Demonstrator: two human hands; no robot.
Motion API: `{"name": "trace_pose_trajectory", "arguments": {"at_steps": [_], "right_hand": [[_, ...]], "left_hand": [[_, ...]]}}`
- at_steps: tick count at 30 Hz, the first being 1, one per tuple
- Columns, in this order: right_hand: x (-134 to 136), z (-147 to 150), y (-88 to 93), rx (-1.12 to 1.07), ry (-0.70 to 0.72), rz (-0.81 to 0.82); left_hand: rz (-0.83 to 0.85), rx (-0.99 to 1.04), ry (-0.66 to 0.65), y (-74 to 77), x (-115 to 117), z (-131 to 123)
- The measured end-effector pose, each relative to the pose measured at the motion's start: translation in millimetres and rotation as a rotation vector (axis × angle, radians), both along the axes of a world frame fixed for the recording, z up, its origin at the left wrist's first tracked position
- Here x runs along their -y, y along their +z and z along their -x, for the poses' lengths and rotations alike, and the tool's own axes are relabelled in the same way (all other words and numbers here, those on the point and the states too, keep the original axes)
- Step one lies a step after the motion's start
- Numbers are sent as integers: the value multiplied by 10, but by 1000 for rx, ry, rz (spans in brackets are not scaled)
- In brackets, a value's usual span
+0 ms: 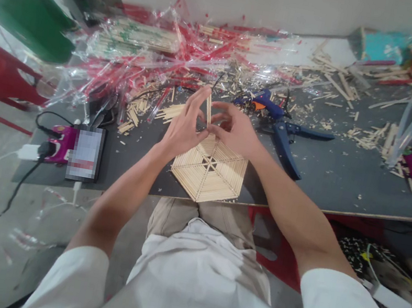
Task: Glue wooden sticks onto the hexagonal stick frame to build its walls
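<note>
Left: purple power strip (pixel 63 142), on the surface (pixel 345 178) beside a phone (pixel 85 154), presumably grouped for the cables. Next: loose pale sticks (pixel 171 112), just beyond your left hand (pixel 185 126), apparently kept within reach. Your left grip: nearly closed, on a slim upright stick (pixel 209 109), seemingly to steady it. Centre: hexagonal stick panel (pixel 221 178), flat at the near edge below your hands, likely for two-handed access. Your right hand (pixel 236 130): fingers curled by the stick's lower end; you cannot tell whether that grip pinches it. Right: blue glue gun (pixel 268 103), blue-handled tool (pixel 286 149), set aside.
</note>
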State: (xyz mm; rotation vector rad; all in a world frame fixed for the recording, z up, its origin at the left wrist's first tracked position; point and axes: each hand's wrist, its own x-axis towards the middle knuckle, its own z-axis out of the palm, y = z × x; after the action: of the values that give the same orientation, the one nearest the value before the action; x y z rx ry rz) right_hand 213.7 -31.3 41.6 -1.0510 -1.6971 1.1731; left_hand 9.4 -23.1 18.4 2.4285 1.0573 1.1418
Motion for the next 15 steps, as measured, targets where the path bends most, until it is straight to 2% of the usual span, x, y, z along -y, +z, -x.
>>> {"name": "trace_pose_trajectory", "arguments": {"at_steps": [10, 15], "right_hand": [[48, -41, 56, 3, 71, 37], [85, -18, 94, 10, 90, 25]], "left_hand": [[6, -59, -63, 111, 48, 15], [-6, -98, -66, 109, 16, 67]]}}
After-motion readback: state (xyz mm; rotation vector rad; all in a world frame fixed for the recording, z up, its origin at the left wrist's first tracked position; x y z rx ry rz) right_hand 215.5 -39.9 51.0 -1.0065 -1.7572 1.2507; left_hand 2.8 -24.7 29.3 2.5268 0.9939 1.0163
